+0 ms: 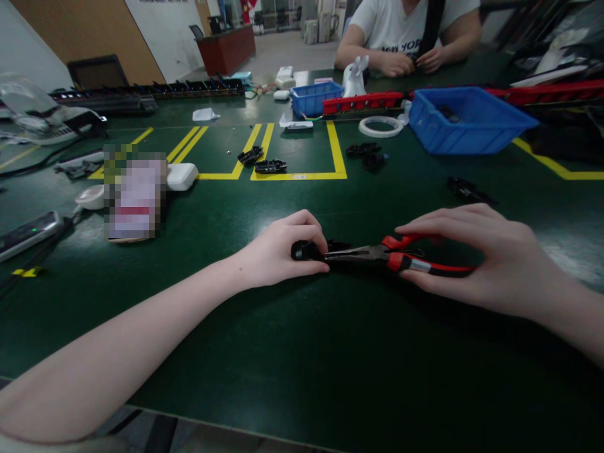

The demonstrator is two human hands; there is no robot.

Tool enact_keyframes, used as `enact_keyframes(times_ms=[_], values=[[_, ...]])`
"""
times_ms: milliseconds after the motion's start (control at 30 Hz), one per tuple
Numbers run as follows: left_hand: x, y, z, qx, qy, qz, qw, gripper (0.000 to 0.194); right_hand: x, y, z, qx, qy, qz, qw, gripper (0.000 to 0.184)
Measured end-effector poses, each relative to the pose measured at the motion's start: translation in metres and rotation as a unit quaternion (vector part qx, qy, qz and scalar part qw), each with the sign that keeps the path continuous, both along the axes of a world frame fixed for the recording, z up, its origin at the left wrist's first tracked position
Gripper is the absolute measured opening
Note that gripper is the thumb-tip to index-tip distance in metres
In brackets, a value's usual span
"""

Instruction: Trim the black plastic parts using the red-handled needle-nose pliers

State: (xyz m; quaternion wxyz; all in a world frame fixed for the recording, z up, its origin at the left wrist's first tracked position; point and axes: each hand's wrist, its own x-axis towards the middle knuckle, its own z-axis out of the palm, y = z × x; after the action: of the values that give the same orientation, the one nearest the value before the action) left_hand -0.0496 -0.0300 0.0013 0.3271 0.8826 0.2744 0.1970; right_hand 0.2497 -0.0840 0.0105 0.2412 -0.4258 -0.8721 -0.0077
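Note:
My left hand is closed around a small black plastic part and presses it onto the dark green table. My right hand grips the red handles of needle-nose pliers. The pliers' metal jaws point left and meet the black part between my hands. Part of the black piece is hidden under my left fingers.
Loose black parts lie inside yellow floor-tape lines, with more black parts to the right. A large blue bin, a small blue bin, a tape roll and a white box stand further back. Across the table sits another person.

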Motion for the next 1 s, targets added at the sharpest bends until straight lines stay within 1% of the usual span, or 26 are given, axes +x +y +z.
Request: enact_keyframes(times_ms=[167, 367, 600, 800, 867, 900, 967, 1000], values=[[0.0, -0.001, 0.0, 0.007, -0.003, 0.0, 1.0, 0.016, -0.002, -0.001, 0.001, -0.003, 0.002, 0.007, 1.0, 0.033], [0.0, -0.001, 0.0, 0.03, -0.006, -0.007, 1.0, 0.014, -0.003, -0.002, 0.001, -0.026, 0.005, 0.003, 1.0, 0.032], [0.0, -0.001, -0.001, 0.031, -0.013, -0.003, 0.999, 0.013, -0.004, -0.001, 0.002, -0.008, -0.004, 0.003, 1.0, 0.032], [0.0, 0.0, -0.002, 0.041, -0.037, -0.014, 0.998, 0.014, 0.002, 0.001, -0.008, -0.049, 0.001, -0.015, 0.999, 0.036], [0.0, 0.001, -0.002, 0.038, -0.049, -0.017, 0.998, 0.014, 0.003, 0.002, -0.012, -0.069, 0.012, -0.008, 0.998, 0.037], [0.0, 0.002, -0.003, 0.038, -0.057, -0.021, 0.997, 0.014, 0.004, 0.004, -0.013, -0.076, 0.018, -0.018, 0.997, 0.036], [-0.001, 0.004, -0.005, 0.03, -0.07, -0.026, 0.997, 0.013, 0.004, 0.007, -0.014, -0.079, 0.007, -0.025, 0.997, 0.037], [-0.002, 0.005, -0.005, 0.029, -0.077, -0.025, 0.996, 0.013, 0.004, 0.009, -0.014, -0.075, -0.012, -0.011, 0.997, 0.039]])
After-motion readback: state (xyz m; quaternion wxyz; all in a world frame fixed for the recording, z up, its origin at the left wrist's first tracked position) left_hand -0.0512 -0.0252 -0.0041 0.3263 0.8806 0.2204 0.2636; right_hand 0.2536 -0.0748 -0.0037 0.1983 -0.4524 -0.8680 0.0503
